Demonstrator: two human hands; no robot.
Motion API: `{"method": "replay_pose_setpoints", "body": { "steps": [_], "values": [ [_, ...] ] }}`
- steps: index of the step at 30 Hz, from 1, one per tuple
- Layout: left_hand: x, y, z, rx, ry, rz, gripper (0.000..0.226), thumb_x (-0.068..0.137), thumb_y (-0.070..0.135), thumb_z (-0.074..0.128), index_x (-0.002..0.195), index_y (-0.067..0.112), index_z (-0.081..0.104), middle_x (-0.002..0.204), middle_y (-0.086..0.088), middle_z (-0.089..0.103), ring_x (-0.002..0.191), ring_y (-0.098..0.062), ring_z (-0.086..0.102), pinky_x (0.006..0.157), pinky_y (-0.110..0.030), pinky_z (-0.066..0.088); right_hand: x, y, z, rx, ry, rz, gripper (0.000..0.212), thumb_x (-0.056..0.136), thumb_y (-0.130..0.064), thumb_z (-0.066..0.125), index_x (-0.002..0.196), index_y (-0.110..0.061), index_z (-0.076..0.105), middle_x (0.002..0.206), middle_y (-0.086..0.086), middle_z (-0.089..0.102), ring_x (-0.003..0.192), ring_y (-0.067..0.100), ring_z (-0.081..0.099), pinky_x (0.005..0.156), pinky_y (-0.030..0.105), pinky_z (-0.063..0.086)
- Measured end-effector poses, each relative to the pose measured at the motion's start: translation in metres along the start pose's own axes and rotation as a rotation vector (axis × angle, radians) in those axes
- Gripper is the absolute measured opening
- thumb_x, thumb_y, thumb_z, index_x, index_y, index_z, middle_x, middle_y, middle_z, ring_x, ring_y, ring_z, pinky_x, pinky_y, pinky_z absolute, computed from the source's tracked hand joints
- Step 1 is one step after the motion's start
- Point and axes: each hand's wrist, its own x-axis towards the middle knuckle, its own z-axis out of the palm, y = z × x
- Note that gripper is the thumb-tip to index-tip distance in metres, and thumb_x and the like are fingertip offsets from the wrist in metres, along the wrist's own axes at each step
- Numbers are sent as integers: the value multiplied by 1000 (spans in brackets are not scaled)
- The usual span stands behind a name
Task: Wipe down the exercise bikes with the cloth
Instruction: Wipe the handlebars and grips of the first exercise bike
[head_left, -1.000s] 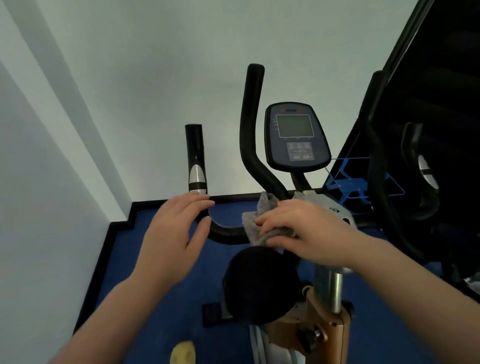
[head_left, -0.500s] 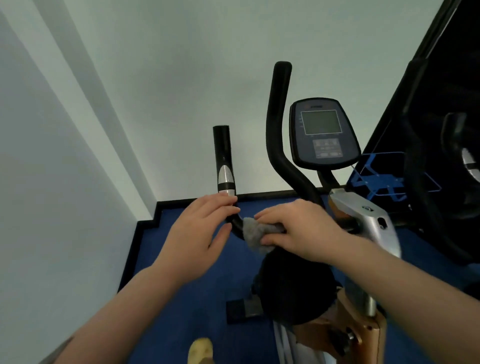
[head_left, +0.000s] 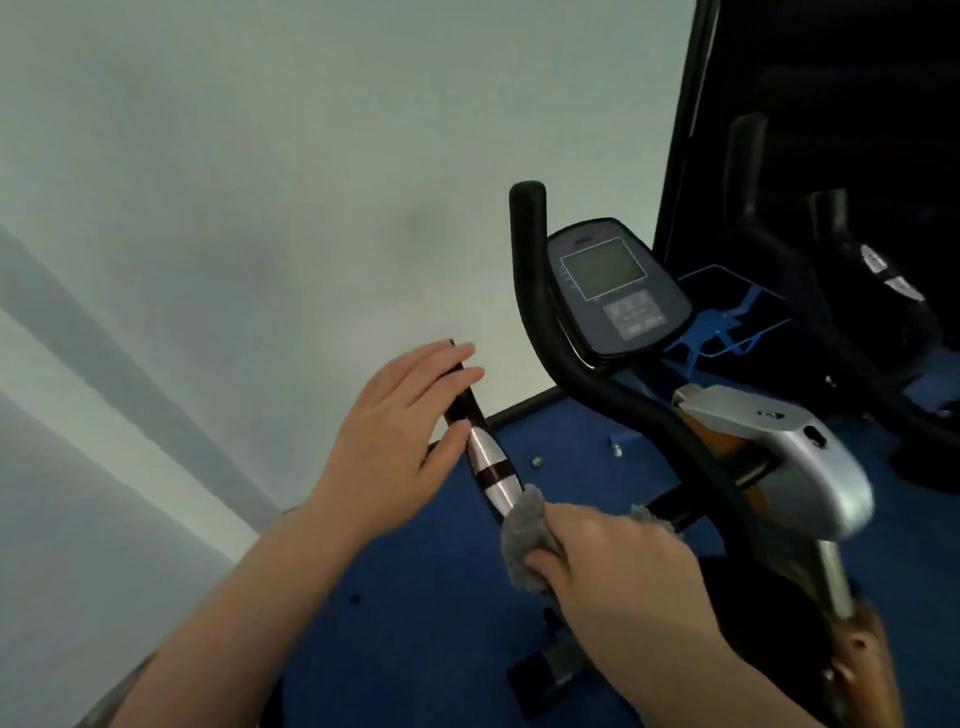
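Note:
An exercise bike stands before me with a black curved handlebar (head_left: 582, 364), a dark console (head_left: 618, 291) with a grey screen, and a silver frame cover (head_left: 779, 457). Its left grip (head_left: 491, 467) is black with silver sensor bands. My left hand (head_left: 395, 441) rests on the upper end of that grip, fingers extended along it and thumb beneath. My right hand (head_left: 618, 571) holds a grey cloth (head_left: 524, 540) pressed around the handlebar just below the silver bands. The bar under the cloth is hidden.
A white wall fills the left and top. Blue floor (head_left: 415, 623) runs below, with small bits lying on it. A second dark exercise machine (head_left: 841, 291) stands at the right against a black panel. A blue line drawing (head_left: 727, 322) shows behind the console.
My right hand slid the cloth leftward along the handlebar to just under the silver bands. My left hand moved up onto the grip's top end. The view tilted and shifted.

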Motion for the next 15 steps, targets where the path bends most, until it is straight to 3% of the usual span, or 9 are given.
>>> {"method": "replay_pose_setpoints", "body": {
  "steps": [3, 6, 9, 11, 13, 15],
  "values": [
    [10, -21, -2, -125, -8, 14, 43, 92, 26, 50, 133, 16, 48, 145, 4, 41, 136, -8, 32, 112, -24, 27, -8, -10, 7, -2, 46, 92, 36, 97, -49, 34, 124, -29, 46, 124, -8, 57, 112, 11, 54, 91, 25, 40],
    [12, -33, 2, -264, -11, 15, 45, 94, 34, 42, 137, 22, 43, 143, 10, 42, 132, 2, 32, 107, -9, 21, 14, -39, 13, -88, 189, 189, 44, 95, -55, 31, 129, -29, 41, 112, -11, 63, 99, 12, 61, 73, 27, 41],
    [11, -43, 5, -346, -14, 59, 45, 95, 35, 40, 139, 24, 40, 144, 11, 40, 134, 2, 30, 107, -9, 20, 35, -56, 21, -75, 361, 245, 53, 94, -57, 32, 141, -31, 33, 111, -11, 65, 93, 12, 64, 69, 27, 44],
    [10, -47, 6, -399, -22, 86, 46, 95, 33, 41, 139, 24, 39, 145, 12, 39, 136, 0, 30, 108, -11, 21, 31, -61, 20, -61, 395, 279, 53, 88, -53, 52, 135, -30, 47, 96, -12, 70, 74, 9, 67, 56, 23, 42],
    [10, -49, 7, -432, -25, 102, 46, 94, 33, 42, 140, 24, 39, 146, 12, 39, 136, -1, 30, 108, -11, 22, 22, -60, 22, -100, 448, 293, 52, 67, -44, 79, 112, -20, 69, 70, -11, 71, 45, 9, 61, 39, 20, 36],
    [11, -51, 7, -454, -14, 108, 46, 94, 31, 42, 140, 23, 40, 146, 11, 40, 136, -2, 31, 108, -12, 23, 30, -65, 27, -179, 517, 321, 43, 60, -41, 84, 94, -17, 75, 54, -9, 64, 34, 11, 53, 34, 19, 28]
  ]
}}
